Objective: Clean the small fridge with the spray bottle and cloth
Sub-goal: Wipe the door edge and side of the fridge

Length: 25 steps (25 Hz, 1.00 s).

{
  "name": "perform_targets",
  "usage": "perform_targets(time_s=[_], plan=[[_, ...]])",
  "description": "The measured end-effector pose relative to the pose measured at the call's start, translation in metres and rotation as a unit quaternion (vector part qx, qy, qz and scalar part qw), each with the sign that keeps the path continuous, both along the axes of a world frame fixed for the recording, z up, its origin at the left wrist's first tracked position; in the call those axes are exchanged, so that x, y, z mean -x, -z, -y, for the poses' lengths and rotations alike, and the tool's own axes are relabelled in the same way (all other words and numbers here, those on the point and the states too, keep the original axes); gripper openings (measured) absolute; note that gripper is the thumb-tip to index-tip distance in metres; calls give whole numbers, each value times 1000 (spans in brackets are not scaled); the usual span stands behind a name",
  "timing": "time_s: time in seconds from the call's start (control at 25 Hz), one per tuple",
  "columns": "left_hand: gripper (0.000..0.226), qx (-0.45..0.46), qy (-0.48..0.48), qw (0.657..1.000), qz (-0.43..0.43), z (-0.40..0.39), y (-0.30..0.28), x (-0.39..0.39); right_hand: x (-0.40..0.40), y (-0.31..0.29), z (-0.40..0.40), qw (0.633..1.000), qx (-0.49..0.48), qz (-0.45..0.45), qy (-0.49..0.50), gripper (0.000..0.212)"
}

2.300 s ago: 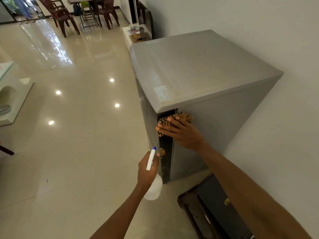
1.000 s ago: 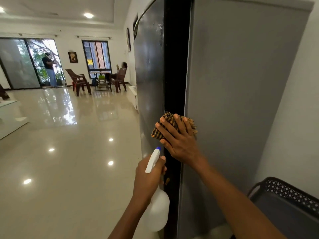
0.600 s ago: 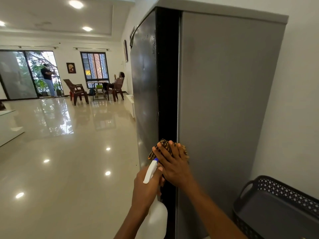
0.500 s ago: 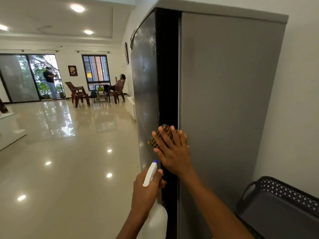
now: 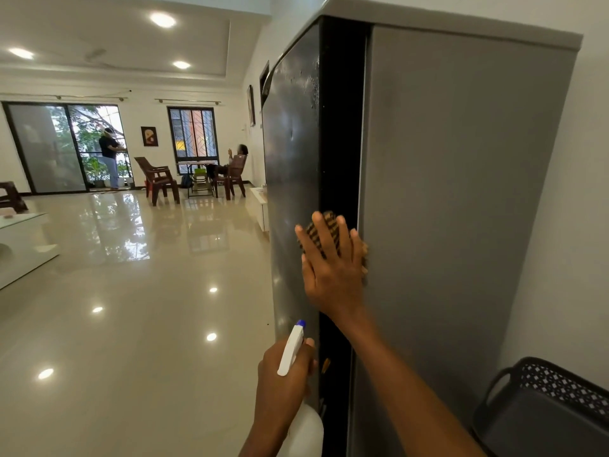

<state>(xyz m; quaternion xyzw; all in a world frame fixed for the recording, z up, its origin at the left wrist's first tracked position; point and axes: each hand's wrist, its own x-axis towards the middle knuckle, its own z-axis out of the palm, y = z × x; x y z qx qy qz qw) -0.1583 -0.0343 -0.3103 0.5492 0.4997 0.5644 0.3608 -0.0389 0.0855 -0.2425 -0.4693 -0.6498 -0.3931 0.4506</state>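
Note:
The small grey fridge stands against the white wall, seen from its side, with a black strip between the door and the body. My right hand lies flat with spread fingers on a brown checked cloth, pressing it against that black strip about halfway up. Lower down, my left hand grips a white spray bottle with a blue nozzle tip, held upright close to the door's edge. Droplets show on the upper door face.
A dark grey perforated basket sits at the lower right beside the fridge. Glossy tiled floor stretches to the left. Brown chairs, a small table and two persons are far back by the windows. A white low table is at the left edge.
My view dropped from above the fridge to its side. My right hand slid the cloth down the black strip, then back up to mid height. The left hand kept holding the bottle low.

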Motion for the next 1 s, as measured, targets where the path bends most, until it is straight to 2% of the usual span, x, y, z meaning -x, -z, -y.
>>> perform_targets(time_s=[0.12, 0.2, 0.36, 0.48, 0.6, 0.84, 1.0], plan=[[24, -3, 4, 1000, -10, 1, 5, 2, -12, 41, 3, 997, 21, 70, -4, 60], [23, -3, 9, 1000, -7, 3, 6, 4, -15, 29, 3, 998, 25, 65, -11, 63], [20, 18, 6, 1000, 7, 5, 22, 5, -8, -12, 2, 998, 21, -49, -12, 63], [20, 34, 1, 999, 16, 3, 41, 7, 0, 2, -1, 995, 13, -103, -2, 63], [19, 42, 1, 999, 0, 2, 60, 7, 4, 50, 2, 991, 36, -128, 5, 66], [12, 61, -10, 998, -11, 2, 100, 17, 9, 199, 14, 982, 114, -143, 34, 83], [16, 63, -2, 998, -27, 4, 127, 22, 19, 294, 25, 962, 204, -167, 75, 94]])
